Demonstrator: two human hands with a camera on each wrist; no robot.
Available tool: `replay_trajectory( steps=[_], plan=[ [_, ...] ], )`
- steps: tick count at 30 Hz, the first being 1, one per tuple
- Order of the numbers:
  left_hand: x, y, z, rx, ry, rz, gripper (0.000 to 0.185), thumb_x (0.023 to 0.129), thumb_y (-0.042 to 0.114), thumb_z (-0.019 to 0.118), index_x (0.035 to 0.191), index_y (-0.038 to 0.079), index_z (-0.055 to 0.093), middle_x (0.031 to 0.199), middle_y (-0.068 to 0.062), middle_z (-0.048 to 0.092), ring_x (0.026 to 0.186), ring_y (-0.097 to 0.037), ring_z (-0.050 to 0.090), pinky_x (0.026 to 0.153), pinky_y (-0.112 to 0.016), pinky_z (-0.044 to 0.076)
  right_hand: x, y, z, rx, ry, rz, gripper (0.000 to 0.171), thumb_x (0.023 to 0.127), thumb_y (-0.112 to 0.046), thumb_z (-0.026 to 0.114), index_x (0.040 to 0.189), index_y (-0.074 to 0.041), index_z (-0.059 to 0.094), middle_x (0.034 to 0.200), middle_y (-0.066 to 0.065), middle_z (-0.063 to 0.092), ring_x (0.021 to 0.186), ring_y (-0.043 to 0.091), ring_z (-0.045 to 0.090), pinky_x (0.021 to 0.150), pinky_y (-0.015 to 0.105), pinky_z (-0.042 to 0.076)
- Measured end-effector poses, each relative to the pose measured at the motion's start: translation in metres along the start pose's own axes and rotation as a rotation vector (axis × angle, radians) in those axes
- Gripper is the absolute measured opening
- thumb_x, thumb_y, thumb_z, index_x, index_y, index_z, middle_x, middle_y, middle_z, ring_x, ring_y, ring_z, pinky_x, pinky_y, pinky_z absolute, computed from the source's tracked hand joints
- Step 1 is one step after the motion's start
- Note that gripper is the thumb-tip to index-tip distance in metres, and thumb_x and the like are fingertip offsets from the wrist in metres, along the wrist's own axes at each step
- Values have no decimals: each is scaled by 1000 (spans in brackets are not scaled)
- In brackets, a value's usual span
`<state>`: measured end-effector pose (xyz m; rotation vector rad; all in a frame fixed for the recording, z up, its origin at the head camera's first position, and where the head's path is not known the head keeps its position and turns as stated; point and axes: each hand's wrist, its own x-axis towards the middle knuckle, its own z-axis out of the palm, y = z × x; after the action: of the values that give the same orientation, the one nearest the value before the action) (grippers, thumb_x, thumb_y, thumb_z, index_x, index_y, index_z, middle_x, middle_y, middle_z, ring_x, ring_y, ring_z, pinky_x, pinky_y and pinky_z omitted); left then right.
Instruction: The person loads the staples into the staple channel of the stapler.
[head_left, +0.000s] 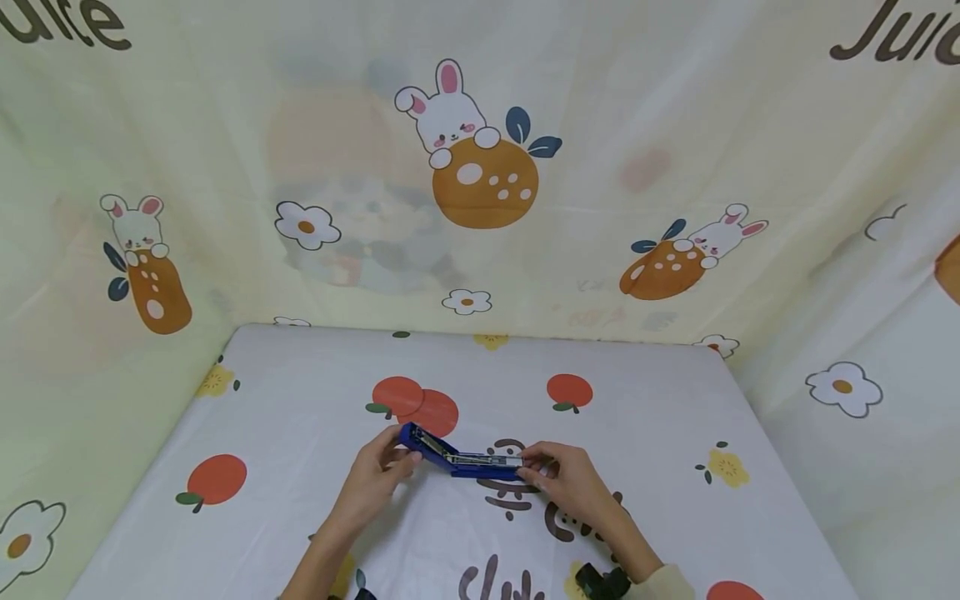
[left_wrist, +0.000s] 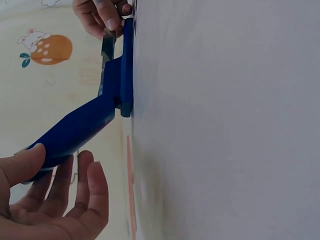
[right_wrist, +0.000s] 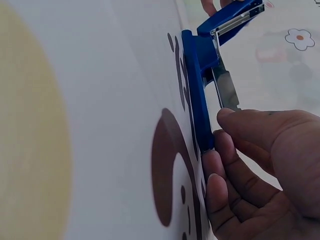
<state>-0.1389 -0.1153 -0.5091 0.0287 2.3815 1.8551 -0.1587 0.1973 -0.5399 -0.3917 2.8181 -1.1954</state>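
Observation:
A blue stapler (head_left: 471,463) is held with its top cover swung up, so the metal staple channel (right_wrist: 226,87) shows. My left hand (head_left: 381,473) pinches the raised end of the blue cover (left_wrist: 82,125) between thumb and fingers. At the other end, my right hand (head_left: 564,477) pinches the front of the channel and base (right_wrist: 198,100), thumb on the metal and fingers by the base. The base lies along the tabletop, touching it or just above; I cannot tell which. Whether staples sit inside the channel is too small to see.
A white cloth printed with fruit and letters covers the table (head_left: 300,400). Patterned curtains (head_left: 585,275) with rabbits and flowers enclose the back and both sides. A black device (head_left: 602,582) is strapped at the right wrist.

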Motion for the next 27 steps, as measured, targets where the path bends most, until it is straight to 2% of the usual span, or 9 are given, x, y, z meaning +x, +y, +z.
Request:
replay_trajectory(
  steps=[7, 12, 17, 21, 27],
  plan=[
    [3, 5, 0, 3, -27, 19, 40, 93, 12, 66, 132, 20, 58, 118, 0, 69, 99, -18, 65, 79, -29, 56, 1, -1, 0, 0, -6, -4, 16, 85, -29, 76, 100, -31, 71, 82, -13, 67, 68, 5, 56, 60, 18, 48],
    [3, 9, 1, 0, -56, 45, 39, 93, 10, 65, 128, 25, 60, 120, 0, 67, 102, -20, 65, 82, -34, 57, 1, -1, 0, 3, -7, 4, 16, 85, -29, 76, 99, -31, 71, 81, -13, 67, 67, 6, 56, 59, 18, 48],
    [3, 12, 3, 1, -71, 68, 40, 93, 11, 66, 129, 24, 59, 122, -3, 65, 105, -22, 65, 82, -31, 57, 1, -2, 0, -12, -6, 5, 15, 85, -30, 76, 100, -31, 71, 81, -15, 66, 67, 5, 55, 59, 18, 48],
    [6, 13, 5, 6, -84, 78, 38, 93, 14, 67, 128, 26, 60, 119, 0, 65, 106, -22, 63, 84, -26, 55, 1, -3, -1, -13, -1, 18, 16, 84, -28, 77, 99, -30, 72, 80, -16, 66, 67, 6, 56, 60, 18, 47],
    [9, 11, 8, 20, -95, 88, 36, 92, 17, 67, 126, 29, 61, 117, 2, 67, 106, -21, 63, 87, -30, 52, 1, -3, -1, -14, 1, 8, 16, 84, -28, 77, 99, -26, 73, 80, -14, 67, 66, 6, 55, 59, 18, 47]
  ],
)
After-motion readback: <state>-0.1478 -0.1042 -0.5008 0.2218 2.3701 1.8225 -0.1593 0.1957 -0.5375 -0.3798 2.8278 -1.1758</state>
